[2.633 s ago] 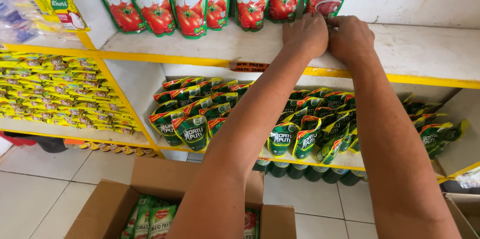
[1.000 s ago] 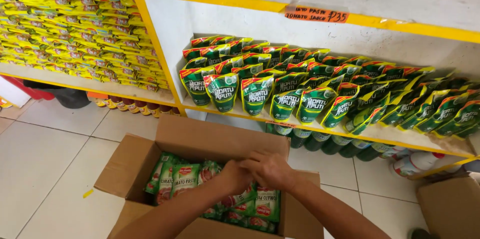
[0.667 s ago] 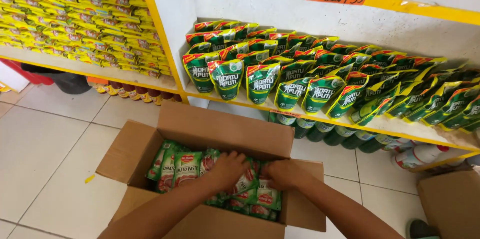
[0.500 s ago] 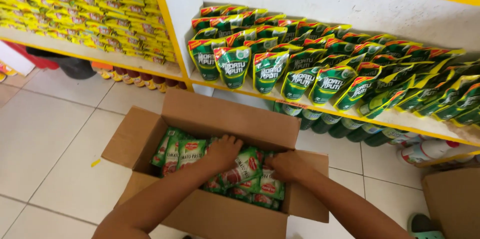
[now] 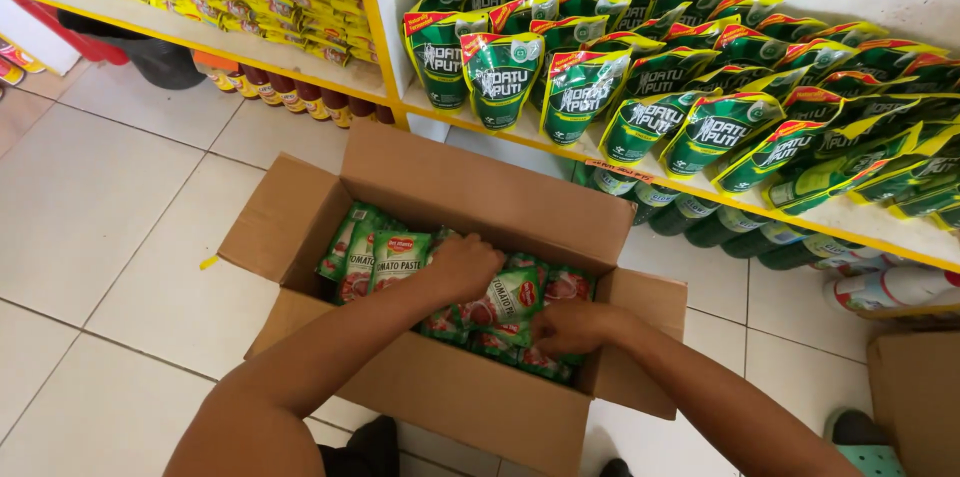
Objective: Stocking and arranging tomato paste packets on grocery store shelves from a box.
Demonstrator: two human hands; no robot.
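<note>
Both hands down from shelf into box (image 5: 420,377) now: left hand (image 5: 465,265), right hand (image 5: 572,327) each grasping pouches (image 5: 510,302).

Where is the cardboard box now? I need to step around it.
The cardboard box sits open on the tiled floor, mid-frame, below the pouch shelf.

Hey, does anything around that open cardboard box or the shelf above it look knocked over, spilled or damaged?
Nothing stands out. Both hands, left and right, rest on green sauce pouches inside the cardboard box; the shelf pouches stand upright in rows.
</note>
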